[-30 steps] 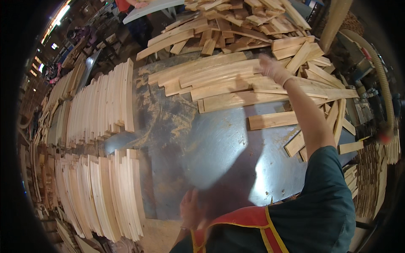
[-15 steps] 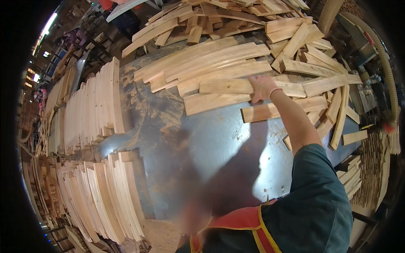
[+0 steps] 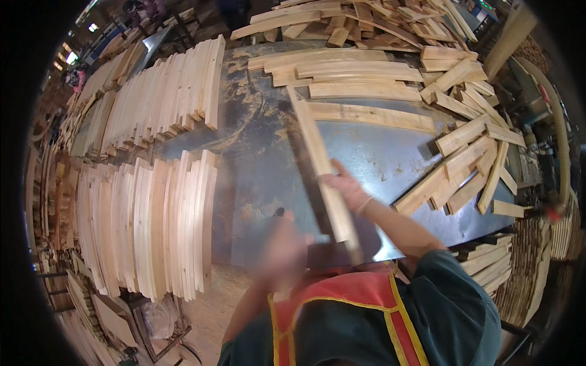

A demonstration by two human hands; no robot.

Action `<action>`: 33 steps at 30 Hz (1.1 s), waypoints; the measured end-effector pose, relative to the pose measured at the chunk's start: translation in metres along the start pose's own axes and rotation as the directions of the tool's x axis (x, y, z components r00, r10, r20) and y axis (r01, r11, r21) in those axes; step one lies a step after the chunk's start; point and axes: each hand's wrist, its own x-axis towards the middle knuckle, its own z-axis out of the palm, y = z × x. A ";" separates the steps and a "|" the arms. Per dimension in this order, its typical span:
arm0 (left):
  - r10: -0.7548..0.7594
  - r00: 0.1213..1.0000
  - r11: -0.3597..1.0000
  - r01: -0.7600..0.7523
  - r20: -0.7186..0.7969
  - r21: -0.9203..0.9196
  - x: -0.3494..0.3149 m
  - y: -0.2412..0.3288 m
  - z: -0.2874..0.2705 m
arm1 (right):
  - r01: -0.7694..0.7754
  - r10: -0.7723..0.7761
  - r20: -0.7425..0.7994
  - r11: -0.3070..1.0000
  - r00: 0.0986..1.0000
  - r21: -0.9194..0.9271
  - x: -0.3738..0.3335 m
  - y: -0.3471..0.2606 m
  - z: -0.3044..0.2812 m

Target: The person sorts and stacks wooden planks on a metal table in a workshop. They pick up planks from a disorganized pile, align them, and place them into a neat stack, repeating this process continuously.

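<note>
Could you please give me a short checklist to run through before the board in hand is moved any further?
1. Right hand has a grip on the held board: ok.
2. Left hand is steadying that board too: cannot tell, it is blurred.
3. Held board's far end is free of the board lying flat: cannot tell, they overlap in this view.
4. Metal table is free of sawdust: not ok, patches lie on it.
5. Near row of boards at left has even ends: not ok, they are staggered.
</note>
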 end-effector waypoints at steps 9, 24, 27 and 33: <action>-0.109 0.851 0.980 0.180 -0.514 0.090 -0.009 -0.046 -0.052 | 0.256 -0.028 0.382 0.786 0.924 -0.562 -0.011 0.030 0.057; 0.381 0.834 0.550 0.142 -0.398 0.823 -0.004 -0.068 -0.033 | 0.187 -0.085 0.209 -0.215 0.974 -0.959 -0.070 0.018 -0.217; 0.447 0.891 0.625 -0.244 -0.083 0.742 0.036 0.053 0.043 | 0.540 -0.546 0.487 -0.073 0.682 -0.838 -0.074 0.014 -0.167; 0.367 0.910 0.631 -0.397 0.194 0.666 0.064 0.100 0.118 | -0.093 -0.345 -0.045 -0.124 0.937 -0.988 -0.026 -0.092 -0.354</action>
